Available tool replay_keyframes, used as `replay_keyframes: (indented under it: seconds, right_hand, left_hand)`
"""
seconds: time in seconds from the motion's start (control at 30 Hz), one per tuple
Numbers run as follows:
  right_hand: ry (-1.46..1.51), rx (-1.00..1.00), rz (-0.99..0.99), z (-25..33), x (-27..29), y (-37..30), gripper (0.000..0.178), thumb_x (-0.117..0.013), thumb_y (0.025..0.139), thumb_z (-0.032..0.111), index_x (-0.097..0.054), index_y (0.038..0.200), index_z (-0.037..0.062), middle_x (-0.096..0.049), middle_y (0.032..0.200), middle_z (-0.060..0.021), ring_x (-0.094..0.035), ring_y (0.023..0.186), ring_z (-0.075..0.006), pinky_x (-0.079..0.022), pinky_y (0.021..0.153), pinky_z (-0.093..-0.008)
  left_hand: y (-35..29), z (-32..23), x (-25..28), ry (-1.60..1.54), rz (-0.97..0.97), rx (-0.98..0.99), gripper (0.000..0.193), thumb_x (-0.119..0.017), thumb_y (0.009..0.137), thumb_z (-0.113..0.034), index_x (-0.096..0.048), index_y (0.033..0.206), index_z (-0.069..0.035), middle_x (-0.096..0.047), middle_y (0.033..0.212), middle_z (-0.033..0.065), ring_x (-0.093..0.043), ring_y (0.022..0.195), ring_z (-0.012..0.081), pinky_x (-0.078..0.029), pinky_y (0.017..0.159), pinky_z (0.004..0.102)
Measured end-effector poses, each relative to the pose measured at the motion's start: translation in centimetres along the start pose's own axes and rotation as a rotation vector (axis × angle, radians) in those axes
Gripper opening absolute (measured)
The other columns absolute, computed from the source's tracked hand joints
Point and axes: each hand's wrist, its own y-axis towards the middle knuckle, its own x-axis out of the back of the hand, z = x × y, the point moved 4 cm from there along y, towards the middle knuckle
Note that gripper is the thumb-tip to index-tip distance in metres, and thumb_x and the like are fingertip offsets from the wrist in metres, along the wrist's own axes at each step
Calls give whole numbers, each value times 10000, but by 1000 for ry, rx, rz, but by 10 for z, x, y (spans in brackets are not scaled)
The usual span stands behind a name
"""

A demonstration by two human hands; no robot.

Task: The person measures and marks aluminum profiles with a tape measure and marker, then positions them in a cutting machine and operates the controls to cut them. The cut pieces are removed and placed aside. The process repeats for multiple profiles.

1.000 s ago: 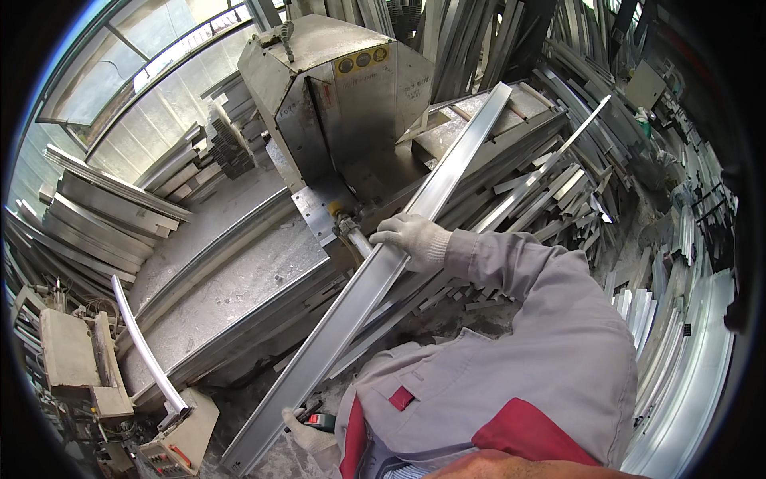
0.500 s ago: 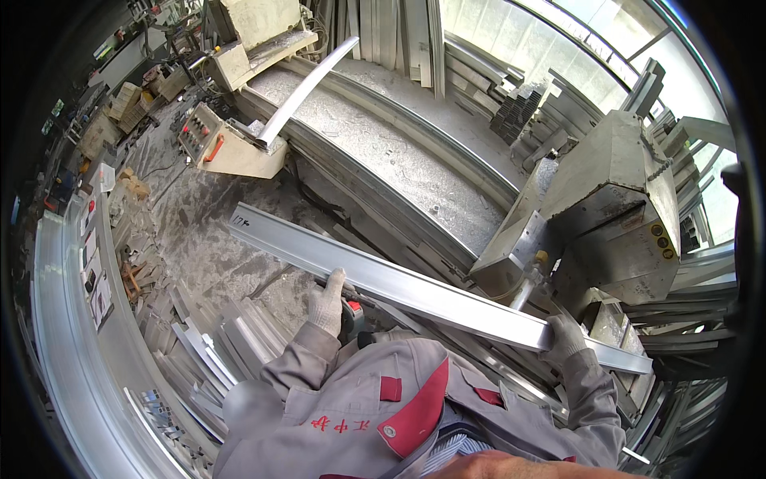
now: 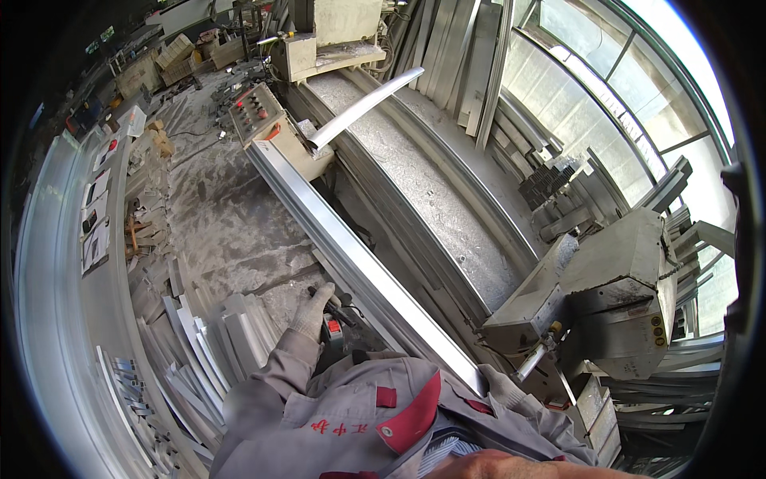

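Observation:
A long silver aluminium profile [image 3: 351, 243] runs slantwise from the control box down to my waist. My right hand [image 3: 501, 386], in a pale glove, is closed at the profile's near end; its fingers are partly hidden. Left of the profile and apart from it is my left hand [image 3: 313, 310], also gloved. It appears closed around a black hand-held power tool [image 3: 333, 334] with a red patch, close to my belly. The grip is partly covered, and the tool's exact kind is unclear.
A control box [image 3: 257, 113] with buttons stands by the profile's far end. Beyond lies a machine bed [image 3: 415, 160] strewn with metal chips, with a boxy grey machine head [image 3: 618, 295] at right. Cut profile pieces [image 3: 243, 331] lie at left, near a long silver-edged bench [image 3: 48, 319].
The profile has swung from lying across my front to pointing away, its far end now by the control box. My left hand has come off it. The view has turned.

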Motion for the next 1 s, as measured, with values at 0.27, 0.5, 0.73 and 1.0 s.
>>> replay_keyframes:
  seconds: [0.27,0.5,0.73,1.0]
  right_hand:
    - [41,298,-200,80,-30,114,922,-932,776,330,-467,1496,-10,-687,1276,-253,-675,1238,-354,-521,1038,-424]
    - [51,352,-236,265,-2,162,1027,-974,702,241,-422,1535,4,-638,1378,-230,-611,1336,-284,-474,1129,-385]
    - [132,472,-268,398,39,245,1217,-971,552,213,-373,1591,8,-643,1377,-180,-601,1313,-290,-467,1154,-411]
    - [338,686,-264,529,68,375,1035,-860,631,13,-393,1554,-7,-632,1343,-164,-633,1241,-261,-525,1091,-410]
  left_hand:
    - [11,-31,71,-106,92,74,436,-711,1028,-468,-696,883,-57,-725,891,84,-654,725,187,-549,656,334]
    - [21,-48,124,-172,76,89,379,-725,1024,-396,-672,917,-37,-703,904,104,-711,839,226,-599,749,363]
    - [41,-72,176,-254,-43,-8,405,-672,1025,-407,-653,908,-20,-736,1048,175,-690,922,231,-586,822,365]
    - [114,-139,226,-236,-97,-79,419,-615,1049,-381,-675,878,-3,-746,1011,174,-680,962,235,-532,940,382]
